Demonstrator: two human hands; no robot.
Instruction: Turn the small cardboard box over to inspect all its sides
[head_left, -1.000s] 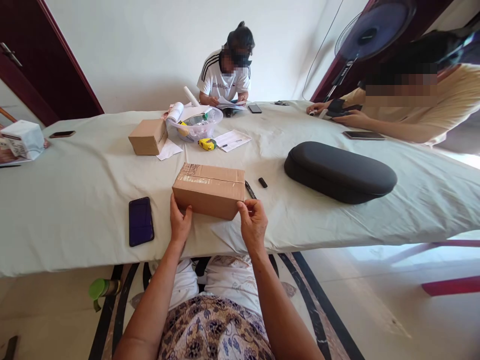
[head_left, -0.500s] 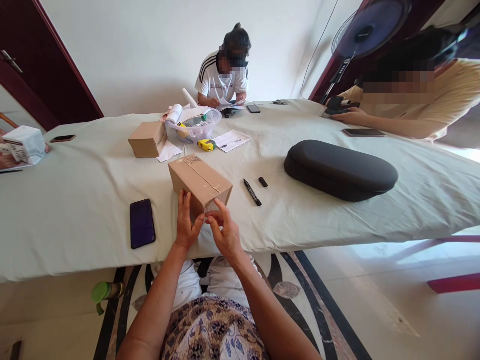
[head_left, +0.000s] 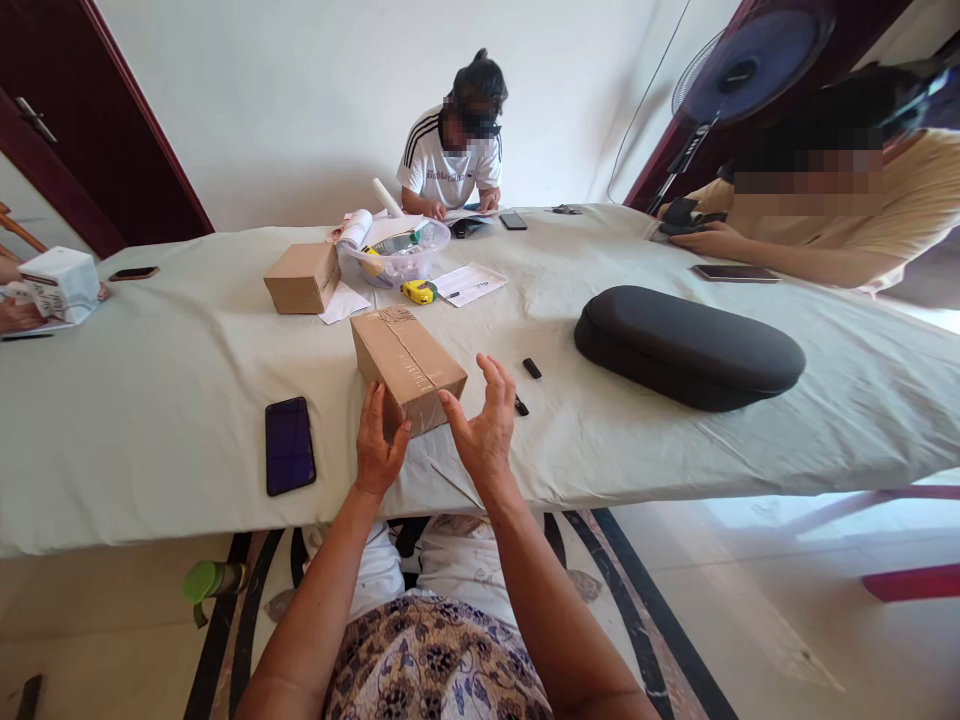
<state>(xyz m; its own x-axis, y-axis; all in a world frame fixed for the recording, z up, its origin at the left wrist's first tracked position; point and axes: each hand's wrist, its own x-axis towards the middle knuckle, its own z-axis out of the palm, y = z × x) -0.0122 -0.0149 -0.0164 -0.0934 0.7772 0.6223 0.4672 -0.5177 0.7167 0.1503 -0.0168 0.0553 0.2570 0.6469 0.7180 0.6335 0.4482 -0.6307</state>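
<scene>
A taped brown cardboard box (head_left: pixel 409 360) sits on the cloth-covered table right in front of me. My left hand (head_left: pixel 380 445) rests against its near left side, fingers stretched out. At the near right corner of the box is my right hand (head_left: pixel 484 425), raised and open, thumb and fingers apart with nothing between them. The thumb is close to the box edge; whether it touches I cannot tell. Behind my right hand lies a black marker (head_left: pixel 521 406), mostly hidden, and its black cap (head_left: pixel 532 368) is just beyond. A dark phone (head_left: pixel 290 446) lies left of my left hand.
A black oval case (head_left: pixel 690 345) fills the table's right side. Farther back are another cardboard box (head_left: pixel 301 278), a plastic basin (head_left: pixel 427 250) of items, a yellow tape measure (head_left: pixel 418 291) and a paper (head_left: pixel 471 284). Other people sit at the far side, right and left.
My right hand has come away from the box's near corner, moving up and right with its fingers spreading, and now covers most of the marker. My left hand stays at the box.
</scene>
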